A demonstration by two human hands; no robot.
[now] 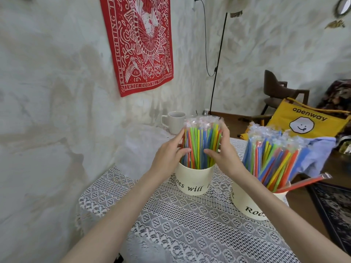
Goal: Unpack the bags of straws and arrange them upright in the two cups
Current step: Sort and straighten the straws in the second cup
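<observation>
In the middle of the frame stands a cream cup with black letters on its side, and it is full of coloured straws in clear wrappers, which stand upright. Both hands are around this bundle. The left hand holds the bundle from the left side, with the thumb across the front and the fingers curled behind the straws. The right hand holds it from the right side in the same way, the thumb in front and the fingers reaching up along the far side. So both hands are closed around the straws, just above the rim of the cup.

At the right of the frame there is a second cream cup, also with black letters. Its straws lean to the upper left, and one red straw sticks out to the right, almost flat.

Both cups stand on a white lace tablecloth. Behind the first cup, near the wall, is a white mug. A red cloth banner hangs on the wall in the upper middle. At the right edge is a yellow bag with a printed word and a smiling figure, and behind it a dark chair.
</observation>
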